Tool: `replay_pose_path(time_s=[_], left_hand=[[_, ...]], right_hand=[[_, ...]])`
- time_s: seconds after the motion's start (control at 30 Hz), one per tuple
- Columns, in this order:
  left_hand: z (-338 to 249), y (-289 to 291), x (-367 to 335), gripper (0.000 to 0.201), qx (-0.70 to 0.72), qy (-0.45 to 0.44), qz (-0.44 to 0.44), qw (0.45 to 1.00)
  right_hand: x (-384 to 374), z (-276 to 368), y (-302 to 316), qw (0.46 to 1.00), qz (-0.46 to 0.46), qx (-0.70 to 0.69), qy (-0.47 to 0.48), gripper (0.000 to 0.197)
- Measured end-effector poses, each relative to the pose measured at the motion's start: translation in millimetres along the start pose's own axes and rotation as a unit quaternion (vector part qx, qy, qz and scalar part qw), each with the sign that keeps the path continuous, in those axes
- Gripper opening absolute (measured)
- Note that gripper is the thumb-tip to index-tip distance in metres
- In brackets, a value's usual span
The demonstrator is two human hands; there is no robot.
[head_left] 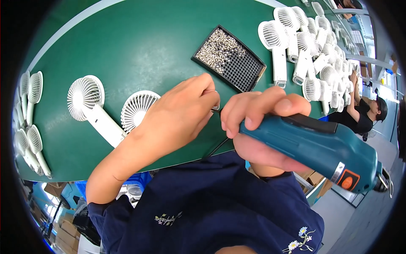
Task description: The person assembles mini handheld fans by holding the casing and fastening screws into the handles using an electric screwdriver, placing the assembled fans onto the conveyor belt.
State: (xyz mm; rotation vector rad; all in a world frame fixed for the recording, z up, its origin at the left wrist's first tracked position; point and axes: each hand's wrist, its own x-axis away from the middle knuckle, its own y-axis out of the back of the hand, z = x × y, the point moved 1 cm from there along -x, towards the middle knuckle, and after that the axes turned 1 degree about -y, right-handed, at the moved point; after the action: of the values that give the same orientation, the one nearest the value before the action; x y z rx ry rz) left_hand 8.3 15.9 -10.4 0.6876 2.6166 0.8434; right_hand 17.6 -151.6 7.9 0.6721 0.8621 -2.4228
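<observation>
My left hand (182, 111) is closed around a white handheld fan (136, 109). The round slatted head shows left of my wrist, most of the handle is hidden, and a bit of its end peeks past my fingertips. In my right hand (264, 111) I grip a teal electric screwdriver (311, 142) lying nearly sideways. Its dark tip meets the fan's handle end between my two hands; whether a screw sits there is too small to tell. Another white fan (86, 100) lies just left of the held one, its handle slanting toward my left forearm.
A black perforated tray (243, 72) with many small metal screws lies beyond my hands on the green table (139, 42). White fans are heaped at the far right (304, 42), and several more (34, 86) line the left edge. A person (363, 112) in black is at the right.
</observation>
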Motion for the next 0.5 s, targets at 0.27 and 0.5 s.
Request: replay_pose_path(time_s=[0.27,0.5], left_hand=[[-12,21,12,0.050,-0.201,0.060,0.009,0.978],[-30,25,23,0.050,-0.163,-0.037,-0.055,0.984]], right_hand=[[0,36,24,0.992,-0.121,-0.031,-0.014,0.080],[27,26,7,0.871,-0.227,0.238,-0.364,0.038]])
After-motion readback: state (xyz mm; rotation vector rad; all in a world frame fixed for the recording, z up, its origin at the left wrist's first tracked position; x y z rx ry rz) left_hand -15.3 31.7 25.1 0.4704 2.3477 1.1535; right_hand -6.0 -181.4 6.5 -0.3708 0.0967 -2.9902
